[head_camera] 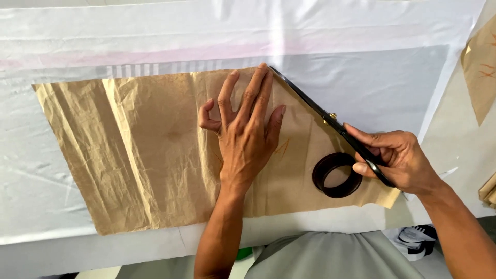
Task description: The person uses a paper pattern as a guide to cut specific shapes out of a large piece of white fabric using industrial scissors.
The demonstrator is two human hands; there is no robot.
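Note:
A crumpled brown paper pattern piece (139, 150) lies flat on white fabric (361, 88) spread over the table. My left hand (245, 129) presses flat on the paper near its slanted right edge, fingers spread. My right hand (398, 157) grips the black handles of large black scissors (320, 111). The long blades lie along the paper's slanted edge, tip near my left fingertips. The big lower handle loop (337, 174) rests on the paper.
Another brown paper piece (480, 72) with orange marks lies at the far right, and a further scrap (488, 191) at the right edge. A pale pink stripe (155, 54) crosses the fabric at the back. My grey shirt (336, 256) fills the bottom.

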